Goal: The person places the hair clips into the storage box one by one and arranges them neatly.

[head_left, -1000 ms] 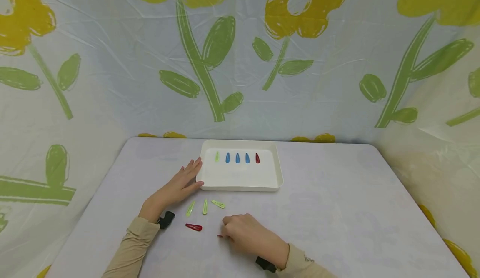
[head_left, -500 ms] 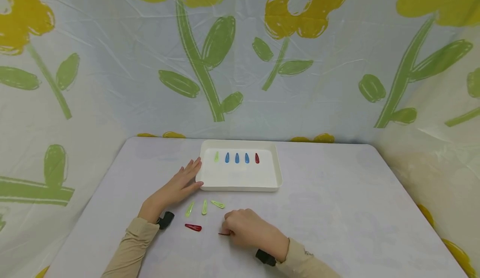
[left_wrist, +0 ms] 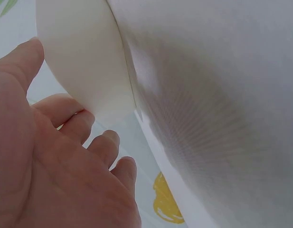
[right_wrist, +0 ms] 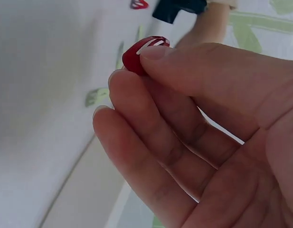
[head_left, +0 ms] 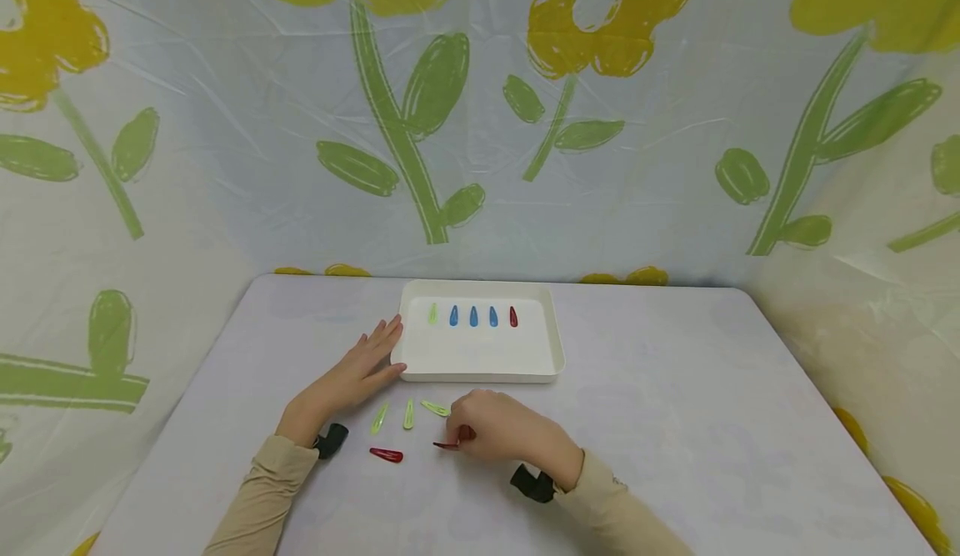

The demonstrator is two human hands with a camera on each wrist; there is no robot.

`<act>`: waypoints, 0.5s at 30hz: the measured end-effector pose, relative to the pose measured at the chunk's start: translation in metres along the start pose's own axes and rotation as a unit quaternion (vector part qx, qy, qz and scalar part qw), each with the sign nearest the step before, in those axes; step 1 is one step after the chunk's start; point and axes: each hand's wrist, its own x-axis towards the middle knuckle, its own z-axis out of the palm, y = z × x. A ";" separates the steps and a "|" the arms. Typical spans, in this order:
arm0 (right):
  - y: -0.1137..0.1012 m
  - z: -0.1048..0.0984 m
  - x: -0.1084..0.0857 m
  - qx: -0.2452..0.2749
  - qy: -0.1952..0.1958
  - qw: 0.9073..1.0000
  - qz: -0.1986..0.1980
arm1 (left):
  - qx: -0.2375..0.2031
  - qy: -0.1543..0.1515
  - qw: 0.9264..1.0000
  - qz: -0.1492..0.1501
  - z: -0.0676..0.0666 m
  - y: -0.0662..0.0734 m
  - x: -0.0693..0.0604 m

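Observation:
My right hand pinches a dark red snap hair clip between thumb and fingers, held just above the table. With fingers spread, my left hand rests against the left side of the white tray; the left wrist view shows its thumb and fingertips at the tray wall. Inside the tray stands a row of clips: a light green clip, several blue clips and a red clip. Between my hands lie three light green clips and another red clip.
The tray sits toward the back of the pale table. Behind and beside the table hangs a flower-printed cloth. Dark straps with cameras sit at both wrists.
My right hand has lifted the red hair clip and moved forward toward the tray, coming close to the rightmost loose green clip. The left hand has stayed at the tray.

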 end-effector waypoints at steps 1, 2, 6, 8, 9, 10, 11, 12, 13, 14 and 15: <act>0.001 -0.003 0.000 0.007 0.003 1.000 -0.002 | 0.000 -0.001 1.000 -0.001 0.000 0.000 0.000; 0.001 -0.005 0.000 0.016 0.005 1.000 -0.003 | 0.000 0.000 1.000 -0.001 0.000 0.000 0.000; 0.003 -0.015 -0.001 0.049 0.016 0.999 -0.010 | 0.004 0.004 1.000 0.002 0.001 0.000 0.001; 0.004 -0.019 -0.002 0.066 0.024 0.997 -0.016 | 0.005 0.006 1.000 0.003 0.001 -0.001 0.001; 0.005 -0.021 -0.002 0.073 0.028 0.997 -0.018 | 0.005 0.007 1.000 0.004 0.001 0.000 0.001; 0.006 -0.024 -0.003 0.080 0.033 0.996 -0.018 | 0.005 0.008 1.000 0.004 0.001 0.000 0.001; 0.007 -0.027 -0.003 0.085 0.038 0.995 -0.018 | 0.007 0.009 1.000 0.005 0.001 0.000 0.001; 0.007 -0.029 -0.004 0.092 0.043 0.995 -0.019 | 0.006 0.009 1.000 0.004 0.001 0.000 0.000; 0.007 -0.032 -0.005 0.095 0.049 0.994 -0.020 | 0.007 0.009 1.000 0.005 0.001 0.001 0.000; 0.007 -0.035 -0.006 0.097 0.055 0.994 -0.022 | 0.008 0.009 1.000 0.004 0.001 0.001 0.000; 0.008 -0.038 -0.006 0.097 0.061 0.993 -0.023 | 0.007 0.008 1.000 0.002 0.001 0.001 0.000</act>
